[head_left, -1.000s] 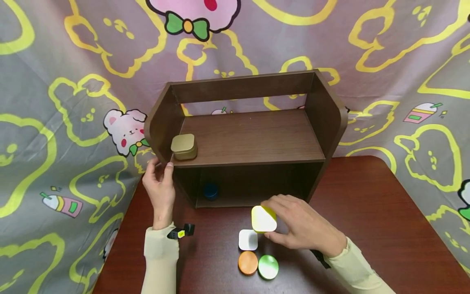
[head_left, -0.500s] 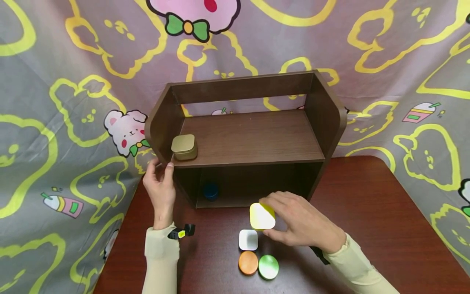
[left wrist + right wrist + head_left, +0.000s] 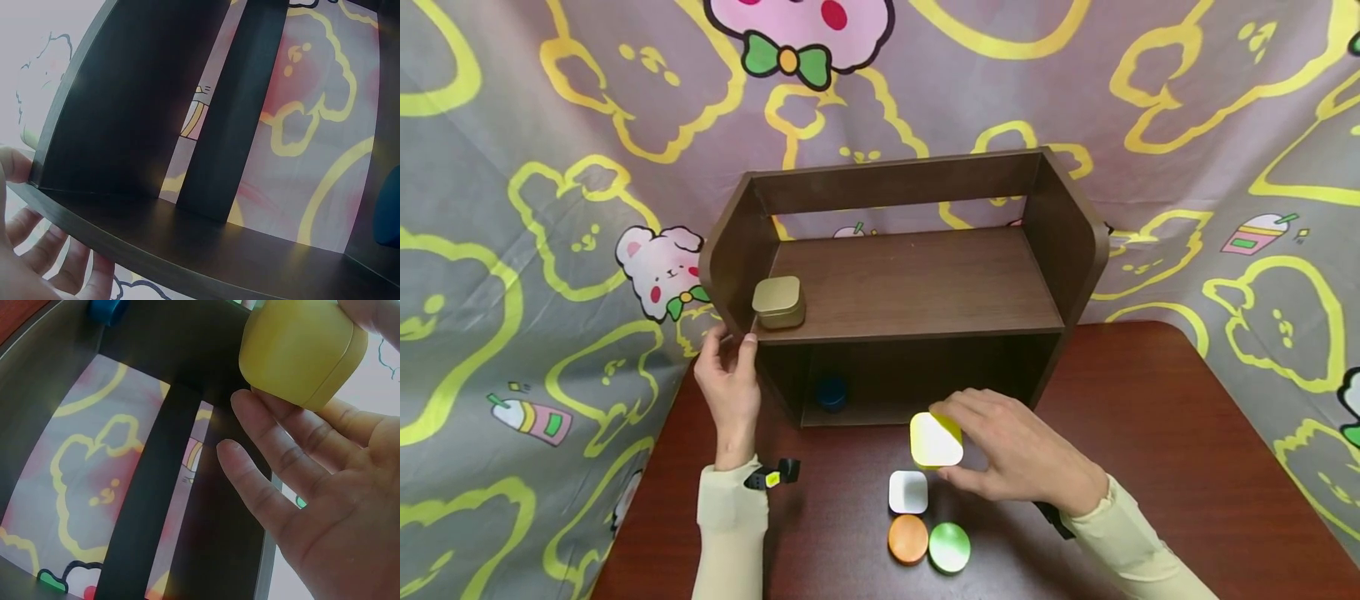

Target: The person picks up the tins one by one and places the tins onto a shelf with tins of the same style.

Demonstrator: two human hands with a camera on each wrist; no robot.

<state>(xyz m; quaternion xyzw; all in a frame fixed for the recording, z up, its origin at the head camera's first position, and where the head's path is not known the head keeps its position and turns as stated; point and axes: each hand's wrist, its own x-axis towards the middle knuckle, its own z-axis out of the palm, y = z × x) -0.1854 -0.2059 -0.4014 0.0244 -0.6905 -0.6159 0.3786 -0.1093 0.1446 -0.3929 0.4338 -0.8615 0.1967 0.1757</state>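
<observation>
My right hand [image 3: 1011, 450] holds a yellow square tin [image 3: 936, 440] with rounded corners, above the table in front of the shelf. In the right wrist view the thumb is on one side of the yellow tin [image 3: 300, 353] and fingertips are on the other. My left hand [image 3: 730, 387] grips the left side panel of the dark brown two-tier shelf [image 3: 910, 279], thumb on one side and fingers on the other, as the left wrist view shows. A gold square tin [image 3: 778, 302] stands on the upper board, just above that hand. On the lower level sits a round blue tin [image 3: 831, 392].
On the reddish-brown table [image 3: 1157, 450], a white square tin [image 3: 908, 492], a round orange tin [image 3: 908, 539] and a round green tin [image 3: 950, 547] stand close together below the right hand. A patterned curtain [image 3: 625, 100] hangs behind the shelf.
The right hand has shifted slightly left and up in the head view with the yellow tin, then stayed nearly still. The left hand keeps its grip on the shelf's side.
</observation>
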